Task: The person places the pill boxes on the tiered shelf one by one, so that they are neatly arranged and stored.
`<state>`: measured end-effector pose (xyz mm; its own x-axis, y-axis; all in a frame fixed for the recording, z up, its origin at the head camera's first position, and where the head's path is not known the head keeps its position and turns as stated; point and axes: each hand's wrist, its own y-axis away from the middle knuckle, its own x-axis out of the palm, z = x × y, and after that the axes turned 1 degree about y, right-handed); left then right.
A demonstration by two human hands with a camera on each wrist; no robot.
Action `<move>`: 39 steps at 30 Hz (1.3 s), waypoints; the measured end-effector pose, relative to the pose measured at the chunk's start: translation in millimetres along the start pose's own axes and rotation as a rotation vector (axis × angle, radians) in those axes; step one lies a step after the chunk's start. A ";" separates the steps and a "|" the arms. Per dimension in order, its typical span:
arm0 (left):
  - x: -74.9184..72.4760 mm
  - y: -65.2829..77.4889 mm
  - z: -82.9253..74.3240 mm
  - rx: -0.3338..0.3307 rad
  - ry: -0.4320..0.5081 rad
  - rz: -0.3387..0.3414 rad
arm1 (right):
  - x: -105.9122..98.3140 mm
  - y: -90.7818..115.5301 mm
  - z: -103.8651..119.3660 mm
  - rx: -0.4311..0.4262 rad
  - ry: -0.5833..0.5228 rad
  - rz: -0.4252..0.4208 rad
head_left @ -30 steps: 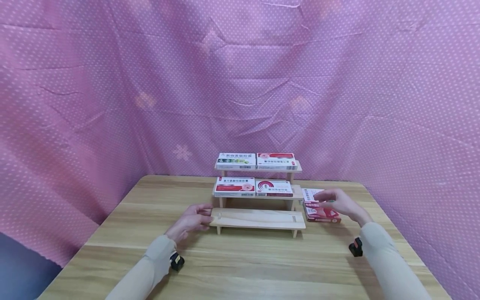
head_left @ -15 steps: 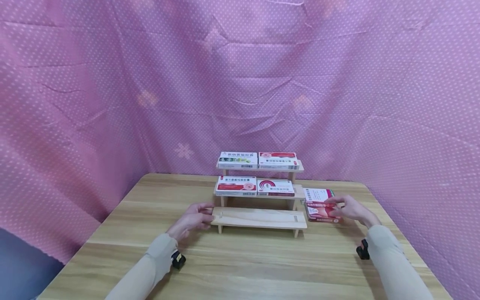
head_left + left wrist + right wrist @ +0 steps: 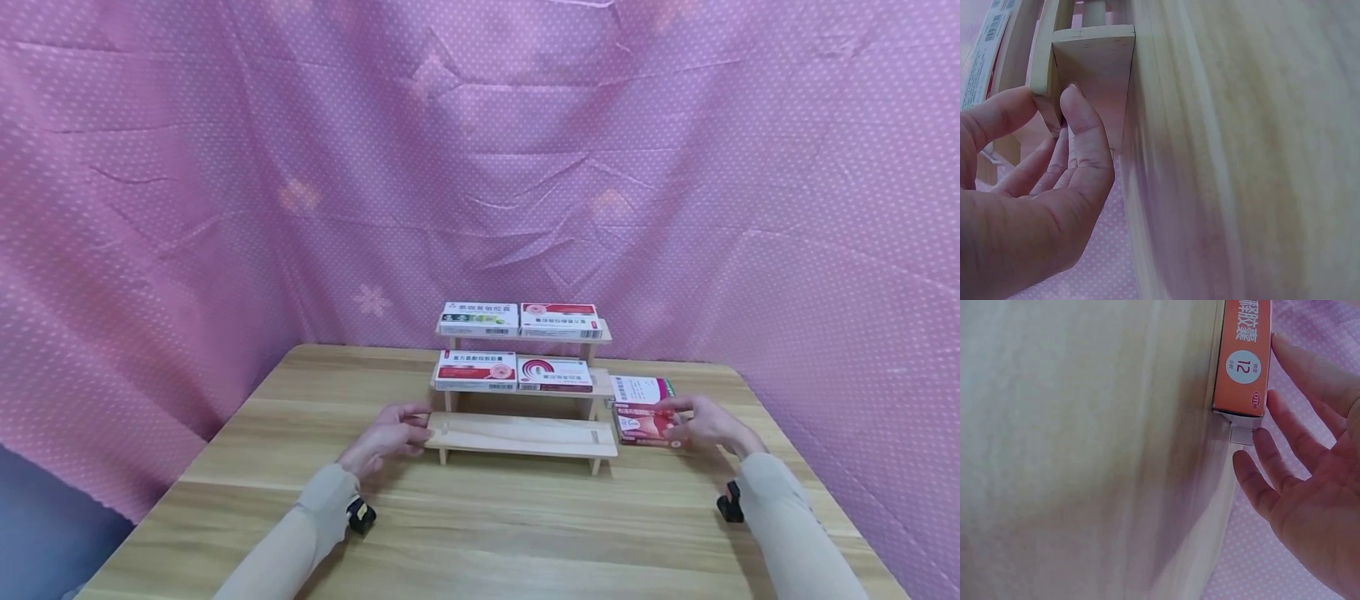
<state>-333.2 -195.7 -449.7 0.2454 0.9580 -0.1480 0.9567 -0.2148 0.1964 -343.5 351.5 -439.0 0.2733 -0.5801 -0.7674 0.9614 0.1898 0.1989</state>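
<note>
My left hand (image 3: 384, 439) is at the left end of the lowest step of a three-tier wooden display stand (image 3: 517, 435). In the left wrist view the hand (image 3: 1041, 181) pinches the end of the plank (image 3: 1042, 69), one finger on its upper face and another beneath. My right hand (image 3: 708, 423) reaches over the right end of a red medicine box (image 3: 639, 425) lying on the table. Seen from the right wrist, that hand (image 3: 1316, 481) has loosely extended fingers along the box (image 3: 1242, 369), one fingertip at its upper edge. A small end flap sticks out there.
A white medicine box (image 3: 636, 389) lies behind the red one. Two boxes, one with a green band (image 3: 480, 318), stand on the top tier. The middle tier holds a red-and-white box (image 3: 476, 371) and another (image 3: 555, 375). A pink curtain (image 3: 480, 167) hangs behind the wooden table (image 3: 480, 533).
My right hand has shifted right and lower, from above the two boxes on the table to the red box's right end. The left hand stays at the stand; the head view has shifted slightly.
</note>
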 end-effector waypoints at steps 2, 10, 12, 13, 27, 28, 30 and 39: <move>0.0 -0.5 0.2 0.004 -0.005 0.000 | 0.5 0.4 -0.4 -0.011 -0.008 0.001; -1.0 -1.8 0.9 0.018 -0.012 0.013 | 4.4 4.2 -3.1 -0.047 0.060 0.023; -2.0 -1.8 1.5 0.019 -0.013 0.014 | 6.3 5.5 -2.1 -0.037 0.060 0.034; -2.5 -1.6 1.6 0.021 -0.014 0.014 | 7.1 5.9 -1.8 -0.036 0.059 0.043; -2.5 -1.5 0.0 0.010 -0.027 0.033 | 9.3 18.6 -8.9 -0.079 0.003 -0.011; -2.4 -1.4 -0.1 0.011 -0.031 0.032 | 9.2 19.5 -9.0 -0.073 0.004 -0.019; -2.0 -1.7 -0.1 0.009 -0.030 0.026 | 8.8 21.3 -8.9 -0.053 0.011 -0.033; -0.8 -3.0 -0.6 0.006 -0.027 0.013 | 3.7 26.0 -6.0 -0.057 -0.072 -0.004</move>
<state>-336.3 -195.7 -449.6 0.2621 0.9497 -0.1711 0.9543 -0.2287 0.1924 -317.6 359.1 -440.3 0.2728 -0.6362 -0.7217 0.9598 0.2311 0.1591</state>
